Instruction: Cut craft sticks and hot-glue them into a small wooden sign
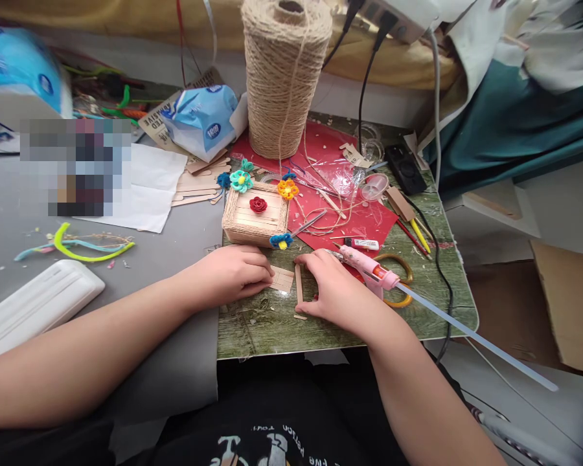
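My left hand (243, 273) is closed, its fingertips pressed on a small panel of joined craft sticks (282, 279) lying on the green wood-grain board. Just right of the panel, my right hand (328, 279) holds a single craft stick (299, 283) by its two ends, between thumb and fingers. The stick stands apart from the panel, roughly crosswise to it. Behind both hands sits a stick box (245, 217) trimmed with twine, bearing a red rose (258, 204) and several yarn flowers. A pink glue gun (369, 265) lies beside my right hand.
A tall twine spool (286, 84) stands behind the box on red paper (369, 223). Scissors (402, 301) lie under the glue gun, whose long glue stick (480, 340) juts past the board's right edge. Loose sticks (199, 188), blue tissue packs (204, 120) and a black cable (442, 278) surround the area.
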A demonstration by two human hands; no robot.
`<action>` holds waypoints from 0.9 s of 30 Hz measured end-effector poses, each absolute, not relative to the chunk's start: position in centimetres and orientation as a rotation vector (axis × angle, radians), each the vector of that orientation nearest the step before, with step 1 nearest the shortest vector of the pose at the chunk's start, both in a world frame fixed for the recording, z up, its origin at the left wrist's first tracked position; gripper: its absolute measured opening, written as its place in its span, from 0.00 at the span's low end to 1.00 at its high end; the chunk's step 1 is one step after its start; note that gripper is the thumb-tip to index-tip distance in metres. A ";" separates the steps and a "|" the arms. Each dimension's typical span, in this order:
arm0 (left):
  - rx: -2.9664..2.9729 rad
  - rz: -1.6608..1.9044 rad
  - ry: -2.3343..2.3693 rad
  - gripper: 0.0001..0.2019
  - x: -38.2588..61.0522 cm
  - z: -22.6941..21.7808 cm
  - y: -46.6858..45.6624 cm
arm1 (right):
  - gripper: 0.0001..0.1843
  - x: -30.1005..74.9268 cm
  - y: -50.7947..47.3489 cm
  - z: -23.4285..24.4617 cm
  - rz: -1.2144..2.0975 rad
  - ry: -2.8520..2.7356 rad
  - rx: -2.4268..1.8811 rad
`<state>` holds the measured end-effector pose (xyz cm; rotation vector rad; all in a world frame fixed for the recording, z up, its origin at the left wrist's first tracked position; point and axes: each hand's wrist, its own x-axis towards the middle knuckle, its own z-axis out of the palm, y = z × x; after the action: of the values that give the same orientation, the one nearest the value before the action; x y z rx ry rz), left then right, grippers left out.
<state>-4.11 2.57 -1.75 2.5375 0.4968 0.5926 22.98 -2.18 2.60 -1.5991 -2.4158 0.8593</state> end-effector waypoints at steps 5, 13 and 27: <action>2.537 0.592 0.496 0.07 -4.1 -1.6 2.5 | 0.41 23.2 -2.9 2.5 0.882 -2.357 -1.532; 2.562 0.589 0.504 0.07 -4.1 -1.6 2.5 | 0.41 22.0 -4.3 1.0 0.886 -2.218 -1.430; 2.608 0.610 0.505 0.10 -4.1 -1.8 2.5 | 0.42 20.0 -4.1 -0.1 0.750 -2.185 -1.507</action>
<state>-4.11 2.46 -1.77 2.6079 0.5052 0.6099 20.01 -4.06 -0.10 -1.5069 -2.1847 0.7501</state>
